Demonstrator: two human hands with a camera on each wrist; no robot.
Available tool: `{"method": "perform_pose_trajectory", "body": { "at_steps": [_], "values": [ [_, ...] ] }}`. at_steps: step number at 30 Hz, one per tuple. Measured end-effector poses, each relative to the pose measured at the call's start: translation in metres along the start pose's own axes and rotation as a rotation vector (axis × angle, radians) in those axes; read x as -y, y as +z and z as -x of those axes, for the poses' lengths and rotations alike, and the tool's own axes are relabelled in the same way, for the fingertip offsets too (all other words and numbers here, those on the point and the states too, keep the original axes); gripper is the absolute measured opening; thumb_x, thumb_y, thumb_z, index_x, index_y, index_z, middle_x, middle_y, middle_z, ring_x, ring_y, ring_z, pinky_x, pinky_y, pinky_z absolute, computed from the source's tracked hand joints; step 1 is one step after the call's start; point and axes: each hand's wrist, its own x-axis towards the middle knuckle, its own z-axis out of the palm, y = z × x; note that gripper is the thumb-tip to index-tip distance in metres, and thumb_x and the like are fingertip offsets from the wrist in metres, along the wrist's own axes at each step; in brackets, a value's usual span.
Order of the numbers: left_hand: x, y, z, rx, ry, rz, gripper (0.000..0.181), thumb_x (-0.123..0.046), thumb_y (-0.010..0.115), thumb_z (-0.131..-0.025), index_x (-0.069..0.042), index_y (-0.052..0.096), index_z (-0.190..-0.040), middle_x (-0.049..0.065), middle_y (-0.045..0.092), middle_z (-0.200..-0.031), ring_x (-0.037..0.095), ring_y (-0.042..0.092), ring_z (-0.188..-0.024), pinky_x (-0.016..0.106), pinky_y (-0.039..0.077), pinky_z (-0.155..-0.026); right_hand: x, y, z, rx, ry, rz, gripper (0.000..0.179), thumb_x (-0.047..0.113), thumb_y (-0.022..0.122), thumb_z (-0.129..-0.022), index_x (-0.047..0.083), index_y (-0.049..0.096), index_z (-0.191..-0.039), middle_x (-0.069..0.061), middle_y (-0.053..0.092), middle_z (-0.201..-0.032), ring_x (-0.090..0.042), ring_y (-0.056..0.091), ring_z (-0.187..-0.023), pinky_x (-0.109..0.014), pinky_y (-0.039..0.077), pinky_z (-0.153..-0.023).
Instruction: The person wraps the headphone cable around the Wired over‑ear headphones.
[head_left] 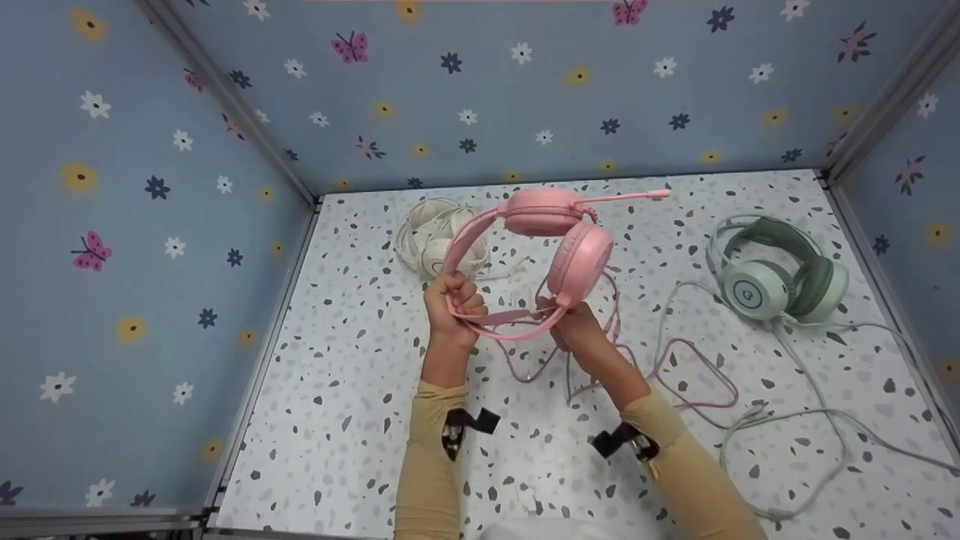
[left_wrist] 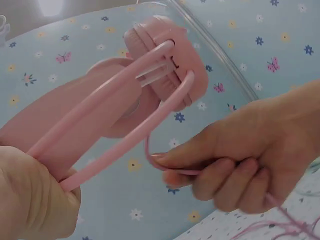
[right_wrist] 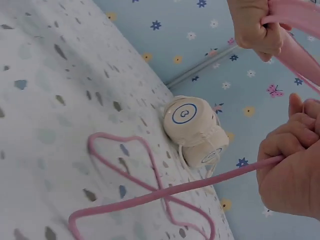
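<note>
A pink headset (head_left: 581, 262) with a thin boom microphone is held up over the speckled table. My left hand (head_left: 454, 306) grips its headband, fingers curled round the band and its thin outer rails. Close below one ear cup, my right hand (head_left: 576, 327) holds the headset's pink cable (left_wrist: 187, 172). In the left wrist view the cable leaves the cup and passes through the curled fingers of that right hand (left_wrist: 240, 165). From there the cable runs down to loose loops on the table, seen in the right wrist view.
White headphones (head_left: 435, 236) with a bundled cord lie at the back left of the table (head_left: 322, 360). Green headphones (head_left: 776, 270) lie at the right, their cable (head_left: 832, 412) looping toward the front. Flower-patterned panels (head_left: 525, 90) wall the table at the back and sides.
</note>
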Motion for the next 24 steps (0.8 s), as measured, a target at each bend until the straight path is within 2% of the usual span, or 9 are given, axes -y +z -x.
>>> {"method": "perform_pose_trajectory", "body": {
  "at_steps": [2, 3, 4, 7, 9, 11, 15, 20, 24],
  "values": [
    [0.000, -0.005, -0.005, -0.121, 0.100, -0.124, 0.032, -0.005, 0.030, -0.087, -0.017, 0.027, -0.058, -0.008, 0.022, -0.047, 0.001, 0.027, -0.034, 0.014, 0.026, -0.033, 0.024, 0.008, 0.027, -0.044, -0.078, 0.190, 0.021, 0.017, 0.052, -0.100, 0.009, 0.071, -0.094, 0.002, 0.052, -0.063, -0.009, 0.040, -0.053, -0.027, 0.031, -0.048],
    [0.000, -0.008, -0.007, -0.169, 0.139, -0.181, 0.033, -0.004, 0.033, -0.086, -0.017, 0.028, -0.057, -0.008, 0.023, -0.047, 0.001, 0.027, -0.034, 0.015, 0.026, -0.033, 0.026, 0.009, 0.034, -0.080, -0.116, 0.312, 0.021, 0.016, 0.052, -0.100, 0.008, 0.070, -0.095, 0.000, 0.051, -0.065, -0.011, 0.040, -0.055, -0.028, 0.031, -0.050],
    [0.000, -0.011, -0.010, -0.209, 0.168, -0.230, 0.033, -0.004, 0.035, -0.085, -0.017, 0.028, -0.055, -0.008, 0.024, -0.047, 0.001, 0.027, -0.035, 0.015, 0.026, -0.033, 0.030, 0.009, 0.041, -0.086, -0.198, 0.438, 0.021, 0.016, 0.052, -0.101, 0.007, 0.069, -0.094, -0.001, 0.048, -0.063, -0.013, 0.037, -0.053, -0.029, 0.031, -0.050],
    [0.003, -0.019, -0.017, -0.289, 0.213, -0.324, 0.035, -0.003, 0.039, -0.084, -0.016, 0.029, -0.053, -0.007, 0.026, -0.046, 0.003, 0.026, -0.036, 0.016, 0.024, -0.033, 0.030, 0.006, 0.051, -0.103, -0.386, 0.778, 0.018, 0.018, 0.054, -0.100, 0.006, 0.067, -0.096, -0.001, 0.052, -0.065, -0.013, 0.041, -0.055, -0.030, 0.035, -0.050],
    [0.006, -0.023, -0.020, -0.321, 0.226, -0.341, 0.035, -0.003, 0.039, -0.084, -0.016, 0.030, -0.053, -0.007, 0.025, -0.046, 0.003, 0.026, -0.035, 0.017, 0.023, -0.033, 0.035, 0.006, 0.058, -0.101, -0.395, 0.971, 0.016, 0.017, 0.054, -0.100, 0.006, 0.065, -0.096, 0.000, 0.053, -0.064, -0.013, 0.043, -0.052, -0.031, 0.036, -0.049],
    [0.009, -0.023, -0.021, -0.348, 0.256, -0.370, 0.034, -0.003, 0.040, -0.084, -0.015, 0.030, -0.053, -0.007, 0.025, -0.047, 0.003, 0.024, -0.036, 0.017, 0.022, -0.033, 0.039, 0.005, 0.064, -0.083, -0.386, 1.090, 0.013, 0.016, 0.056, -0.099, 0.006, 0.065, -0.098, -0.001, 0.057, -0.066, -0.013, 0.049, -0.054, -0.033, 0.040, -0.050],
    [0.012, -0.017, -0.026, -0.372, 0.349, -0.467, 0.029, -0.004, 0.043, -0.085, -0.013, 0.034, -0.059, -0.007, 0.027, -0.051, 0.003, 0.025, -0.037, 0.018, 0.023, -0.034, 0.047, 0.001, 0.074, -0.043, -0.369, 1.199, 0.012, 0.014, 0.055, -0.099, 0.005, 0.062, -0.102, -0.002, 0.057, -0.066, -0.014, 0.051, -0.054, -0.035, 0.042, -0.049],
    [0.012, -0.014, -0.034, -0.422, 0.449, -0.571, 0.024, -0.005, 0.046, -0.088, -0.011, 0.041, -0.066, -0.005, 0.032, -0.054, 0.005, 0.028, -0.039, 0.019, 0.026, -0.035, 0.056, -0.004, 0.089, 0.091, -0.387, 1.175, 0.010, 0.015, 0.050, -0.101, 0.007, 0.056, -0.101, 0.006, 0.044, -0.060, -0.008, 0.040, -0.048, -0.028, 0.036, -0.046],
    [0.014, -0.018, -0.034, -0.464, 0.518, -0.665, 0.022, -0.004, 0.048, -0.087, -0.011, 0.045, -0.067, -0.004, 0.034, -0.053, 0.005, 0.029, -0.039, 0.019, 0.026, -0.034, 0.068, -0.007, 0.099, 0.231, -0.423, 1.184, 0.010, 0.015, 0.048, -0.103, 0.007, 0.054, -0.102, 0.009, 0.040, -0.059, -0.004, 0.037, -0.048, -0.024, 0.034, -0.046]
  ]
}}
